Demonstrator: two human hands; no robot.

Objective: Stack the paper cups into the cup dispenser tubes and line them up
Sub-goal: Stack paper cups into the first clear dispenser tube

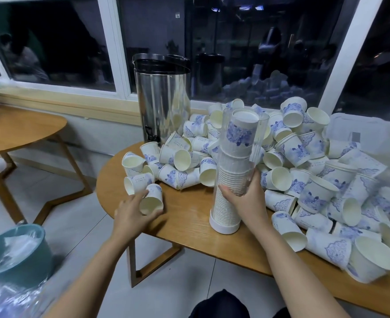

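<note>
Wooden table (189,228): carries all the work. Heap of paper cups (304,171): loose, lying every way, across the right and rear of the top. Dispenser tube (236,157): clear, upright on its white base (224,227) near the front edge, with a nested stack reaching almost to the mouth, bottoms uppermost. Right hand (247,200): fingers wrapped round the tube at mid-height, steadying it. Left hand (132,213): fingers curled over a single cup (152,203) lying on its side by the left edge, thumb at the rim.

Recommendation: turn the cup mouth-down to match the stack, centre it over the opening, and seat it squarely. Little room appears to remain, so press lightly and keep the tube held plumb
</note>
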